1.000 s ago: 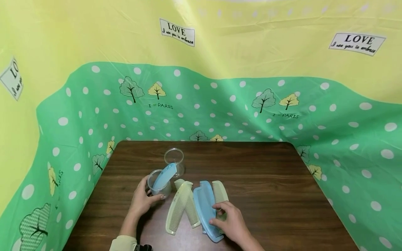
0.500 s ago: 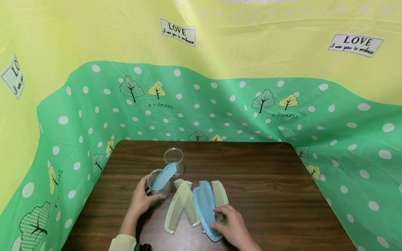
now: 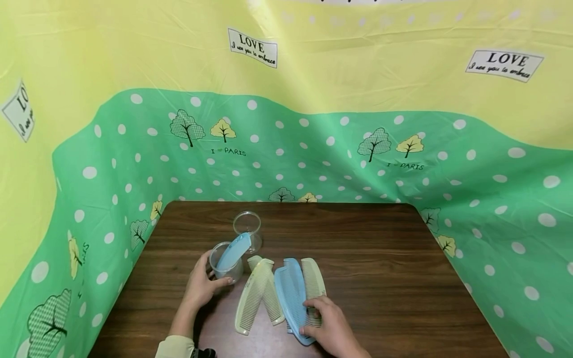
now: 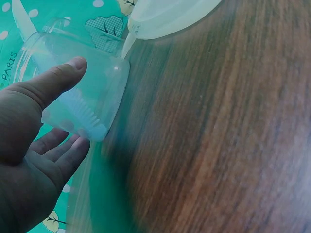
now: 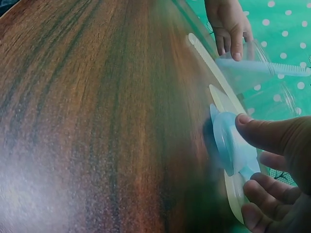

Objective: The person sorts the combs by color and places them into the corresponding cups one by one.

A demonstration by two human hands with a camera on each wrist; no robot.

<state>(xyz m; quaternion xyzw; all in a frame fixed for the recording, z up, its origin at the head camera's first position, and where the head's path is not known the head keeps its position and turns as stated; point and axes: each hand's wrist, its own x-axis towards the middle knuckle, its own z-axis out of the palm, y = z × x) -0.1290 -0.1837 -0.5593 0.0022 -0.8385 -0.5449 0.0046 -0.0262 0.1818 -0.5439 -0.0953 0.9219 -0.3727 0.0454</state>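
Observation:
My left hand [image 3: 202, 282] is wrapped around a clear plastic cup [image 3: 229, 274], thumb on its near side. A light-blue comb [image 3: 235, 251] leans in that cup, its upper end sticking out past the rim. My right hand [image 3: 330, 322] pinches the edge of another blue comb [image 3: 291, 297], which lies on top of at least one more blue comb. In the right wrist view, its thumb [image 5: 257, 130] touches the blue comb. A pale green comb [image 3: 315, 278] lies to the right of the blue ones, partly under my fingers. Two more pale green combs [image 3: 254, 298] cross each other between the cup and the blue combs.
A second clear cup [image 3: 247, 224] stands just behind the held one, close to the leaning comb's end. All lie on a dark wood-grain table [image 3: 385, 258]. A green and yellow printed cloth [image 3: 309, 144] hangs around its back and sides.
My right hand has shifted very slightly at the blue comb's edge. The left hand, the cup and the combs have stayed in place.

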